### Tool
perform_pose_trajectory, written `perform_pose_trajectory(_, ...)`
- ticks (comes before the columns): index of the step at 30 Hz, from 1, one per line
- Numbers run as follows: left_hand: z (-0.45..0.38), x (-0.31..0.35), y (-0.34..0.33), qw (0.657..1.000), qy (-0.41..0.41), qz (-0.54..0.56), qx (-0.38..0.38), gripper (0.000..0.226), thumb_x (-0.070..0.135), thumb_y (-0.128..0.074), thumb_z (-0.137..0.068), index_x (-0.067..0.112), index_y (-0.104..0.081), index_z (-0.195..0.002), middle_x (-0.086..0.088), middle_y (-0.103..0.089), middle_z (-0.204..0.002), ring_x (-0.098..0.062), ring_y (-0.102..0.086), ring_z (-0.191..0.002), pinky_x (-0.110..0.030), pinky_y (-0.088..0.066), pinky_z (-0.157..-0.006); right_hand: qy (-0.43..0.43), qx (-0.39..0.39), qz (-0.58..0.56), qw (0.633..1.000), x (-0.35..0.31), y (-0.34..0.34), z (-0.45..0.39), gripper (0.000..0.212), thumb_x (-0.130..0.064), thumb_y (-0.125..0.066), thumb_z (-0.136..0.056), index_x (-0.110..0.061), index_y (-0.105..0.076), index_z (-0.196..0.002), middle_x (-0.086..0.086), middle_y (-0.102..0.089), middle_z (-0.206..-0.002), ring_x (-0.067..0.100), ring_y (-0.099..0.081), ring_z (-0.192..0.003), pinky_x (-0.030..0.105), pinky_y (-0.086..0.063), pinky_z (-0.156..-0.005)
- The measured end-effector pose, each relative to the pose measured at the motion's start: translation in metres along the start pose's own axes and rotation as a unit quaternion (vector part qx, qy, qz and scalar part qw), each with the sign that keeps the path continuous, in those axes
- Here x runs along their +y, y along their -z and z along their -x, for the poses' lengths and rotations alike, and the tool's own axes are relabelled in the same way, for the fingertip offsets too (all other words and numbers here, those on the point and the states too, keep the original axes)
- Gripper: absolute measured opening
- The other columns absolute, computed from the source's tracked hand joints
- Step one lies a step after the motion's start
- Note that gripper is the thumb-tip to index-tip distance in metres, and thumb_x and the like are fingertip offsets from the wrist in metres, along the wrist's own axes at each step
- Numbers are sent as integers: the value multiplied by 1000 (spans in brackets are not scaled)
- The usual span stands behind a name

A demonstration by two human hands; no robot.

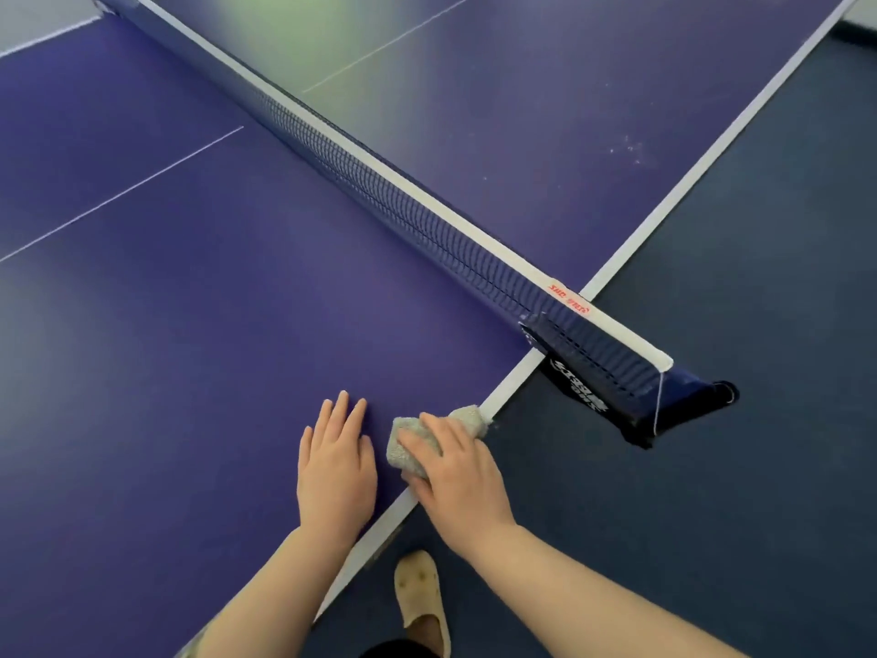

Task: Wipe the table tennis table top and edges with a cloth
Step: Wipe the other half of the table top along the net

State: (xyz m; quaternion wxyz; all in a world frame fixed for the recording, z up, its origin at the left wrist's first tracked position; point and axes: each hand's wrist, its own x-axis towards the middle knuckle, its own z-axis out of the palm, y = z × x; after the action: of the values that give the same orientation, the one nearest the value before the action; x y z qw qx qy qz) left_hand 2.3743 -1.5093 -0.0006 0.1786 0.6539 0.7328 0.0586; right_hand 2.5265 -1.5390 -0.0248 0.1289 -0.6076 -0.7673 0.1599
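The blue table tennis table [199, 325] fills the left and centre of the view, with its white side edge [515, 379] running diagonally. My right hand [458, 477] presses a grey cloth [403, 451] onto the table right at that side edge, a little before the net post. The cloth is bunched under my fingers and one end [470, 417] lies over the white border. My left hand [337, 463] rests flat on the blue top just left of the cloth, fingers spread, holding nothing.
The net [379, 192] with its white top band crosses the table diagonally, and its dark clamp [617, 387] sticks out past the side edge. Pale specks [626, 149] mark the far half. Dark blue floor [735, 325] lies to the right, with my slippered foot [422, 600] below.
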Motion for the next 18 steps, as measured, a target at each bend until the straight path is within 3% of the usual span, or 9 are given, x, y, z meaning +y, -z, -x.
perform_pose_trajectory(4,-20,-22,-5,998,-56,-19,-23,53,26,-31,-104,27,-18,-155,6,-6,-163,-13,4,-150,-34,3,-121,-50,29,69,996,-18,-24,-16,57,-43,-79,-78,-31,-62,-131,1,-56,-141,22,-54,-128,40,-54,-89)
perform_pose_trajectory(9,-36,-17,-14,994,-109,-8,-29,54,28,-30,-104,27,-13,-155,7,-2,-163,-13,9,-149,-33,7,-120,-143,81,102,981,-7,-29,-26,59,-42,-76,-81,-28,-59,-136,2,-54,-143,22,-48,-131,44,-55,-87)
perform_pose_trajectory(18,-44,3,-26,987,-151,-23,-50,55,30,-22,-105,28,-1,-155,7,9,-162,-14,16,-148,-34,14,-118,-302,145,137,932,16,-27,-21,58,-44,-52,-90,-22,-52,-144,6,-51,-146,27,-51,-128,44,-53,-86)
